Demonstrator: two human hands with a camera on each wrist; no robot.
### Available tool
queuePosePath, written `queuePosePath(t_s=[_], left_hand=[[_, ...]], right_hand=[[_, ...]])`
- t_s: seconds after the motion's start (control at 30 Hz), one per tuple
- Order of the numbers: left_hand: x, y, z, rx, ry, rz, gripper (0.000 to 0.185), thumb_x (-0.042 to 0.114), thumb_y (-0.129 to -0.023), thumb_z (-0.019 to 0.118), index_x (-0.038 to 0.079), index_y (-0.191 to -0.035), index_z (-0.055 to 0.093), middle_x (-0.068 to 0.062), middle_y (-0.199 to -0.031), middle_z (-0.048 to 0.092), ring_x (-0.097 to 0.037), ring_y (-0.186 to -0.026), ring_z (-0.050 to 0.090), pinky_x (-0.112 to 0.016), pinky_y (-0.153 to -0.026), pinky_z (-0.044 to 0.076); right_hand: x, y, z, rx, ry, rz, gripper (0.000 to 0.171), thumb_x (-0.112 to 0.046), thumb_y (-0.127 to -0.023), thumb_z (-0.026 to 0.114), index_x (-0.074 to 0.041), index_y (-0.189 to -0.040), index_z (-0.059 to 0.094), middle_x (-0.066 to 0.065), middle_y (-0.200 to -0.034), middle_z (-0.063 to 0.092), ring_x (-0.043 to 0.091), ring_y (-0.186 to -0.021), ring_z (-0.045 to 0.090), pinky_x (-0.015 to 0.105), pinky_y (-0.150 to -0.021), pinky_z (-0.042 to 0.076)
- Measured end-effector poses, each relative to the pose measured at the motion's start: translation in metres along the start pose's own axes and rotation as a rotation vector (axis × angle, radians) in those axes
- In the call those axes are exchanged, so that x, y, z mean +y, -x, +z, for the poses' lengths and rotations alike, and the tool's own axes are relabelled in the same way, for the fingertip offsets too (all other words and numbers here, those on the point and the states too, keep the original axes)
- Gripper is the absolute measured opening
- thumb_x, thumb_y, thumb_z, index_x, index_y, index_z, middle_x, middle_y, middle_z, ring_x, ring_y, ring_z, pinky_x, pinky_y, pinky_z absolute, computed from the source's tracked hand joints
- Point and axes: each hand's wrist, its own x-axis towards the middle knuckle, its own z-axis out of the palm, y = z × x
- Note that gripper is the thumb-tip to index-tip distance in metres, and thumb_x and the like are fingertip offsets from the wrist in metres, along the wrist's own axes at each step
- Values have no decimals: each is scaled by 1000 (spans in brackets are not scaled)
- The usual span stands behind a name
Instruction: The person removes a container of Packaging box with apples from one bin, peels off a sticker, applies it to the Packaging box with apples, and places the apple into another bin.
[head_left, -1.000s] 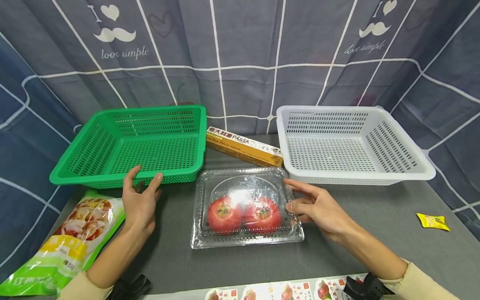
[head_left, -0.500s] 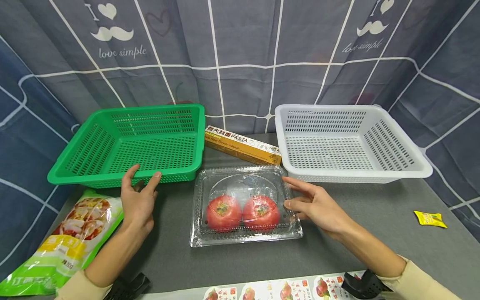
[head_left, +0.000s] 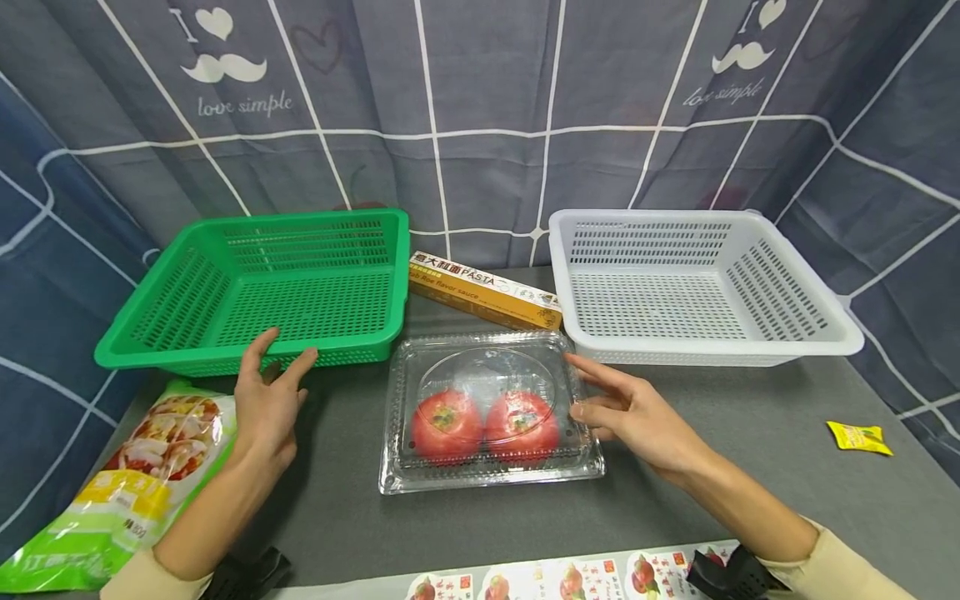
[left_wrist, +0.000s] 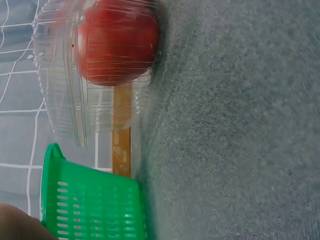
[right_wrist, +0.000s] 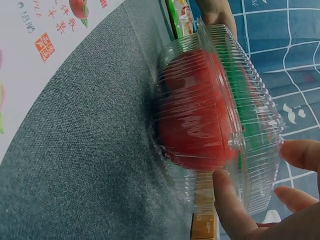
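Observation:
Two red tomatoes (head_left: pixel 447 423) sit inside a clear plastic clamshell box (head_left: pixel 487 483), whose lid is down over them. At the box's right side is my right hand (head_left: pixel 637 417). Its index finger and thumb lie along the lid's edge, and in the right wrist view the fingers (right_wrist: pixel 232 205) appear to touch the plastic. My left hand (head_left: pixel 266 400) is by the front rim of the green basket (head_left: pixel 142 354), fingers spread and relaxed, holding nothing. Whether it touches the rim I cannot tell. In the left wrist view the box (left_wrist: pixel 65 100) stands on the grey cloth.
A white basket (head_left: pixel 720 350) stands at the back right. Between the baskets lies a pasta box (head_left: pixel 483 293). A green food bag (head_left: pixel 142 467) is at the left, a small yellow packet (head_left: pixel 860 437) at the right. A fruit-printed strip (head_left: pixel 525 579) runs along the front.
The left hand has shifted slightly left, away from the clear box. The right hand stays at the box's right side. The head view has tilted a little early on.

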Motion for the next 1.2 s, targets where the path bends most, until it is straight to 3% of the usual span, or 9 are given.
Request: queuePosePath(t_s=[0.2, 0.4, 0.53, 0.67, 0.8, 0.97, 1.07, 1.2], left_hand=[[0, 1, -6, 2, 84, 25, 66, 21, -99, 62, 36, -154, 29, 6, -162, 5, -17, -145, 19, -48, -113, 27], [-2, 8, -14, -9, 101, 18, 64, 20, -99, 62, 36, -153, 31, -3, -162, 7, -17, -144, 21, -40, -109, 35], [-11, 24, -18, -19, 95, 7, 56, 17, -97, 64, 24, -147, 40, -7, -147, 33, -18, -130, 41, -27, -96, 48], [-23, 40, -20, -48, 62, 21, 45, 15, -95, 67, 11, -136, 48, 2, -123, 55, -11, -112, 54, -24, -87, 52], [-33, 51, -22, -137, -92, 14, 47, 19, -95, 69, 4, -135, 48, 5, -114, 65, -8, -103, 62, -25, -84, 54], [-40, 63, -24, -255, -341, 9, 50, 26, -97, 67, 1, -137, 51, -10, -122, 64, -8, -100, 64, -27, -82, 55], [-44, 70, -24, -288, -415, 1, 46, 23, -95, 69, 1, -133, 56, -12, -119, 66, -7, -97, 64, -26, -81, 54], [-49, 78, -23, -357, -478, 5, 43, 17, -90, 74, -1, -128, 61, -9, -110, 69, -11, -93, 65, -25, -79, 53]], right_hand=[[2, 7, -2, 26, 53, -48, 66, -19, -92, 71, -18, -151, 42, 13, -150, 40, 34, -128, 46, 40, -91, 49], [1, 24, -5, 64, 134, -126, 59, -15, -93, 69, -14, -148, 46, 14, -144, 48, 35, -126, 49, 35, -88, 52], [-1, 37, -2, 155, 235, -238, 48, -10, -92, 71, -15, -137, 57, 8, -131, 57, 25, -115, 57, 32, -79, 55], [-2, 50, 5, 180, 206, -346, 38, 0, -89, 71, -8, -125, 63, 6, -115, 58, 16, -96, 62, 34, -63, 58], [1, 60, 16, 71, 135, -403, 32, 5, -89, 69, -3, -120, 64, 8, -103, 60, 15, -83, 61, 34, -54, 56], [6, 63, 36, -134, 46, -414, 29, 2, -93, 65, -9, -120, 66, 5, -103, 64, 18, -87, 62, 33, -65, 56], [10, 59, 49, -214, 2, -429, 30, 2, -93, 65, -10, -120, 66, 6, -106, 64, 21, -91, 62, 34, -69, 57], [16, 52, 66, -328, -71, -392, 28, 1, -93, 65, -3, -121, 65, 12, -109, 64, 23, -95, 62, 35, -76, 57]])
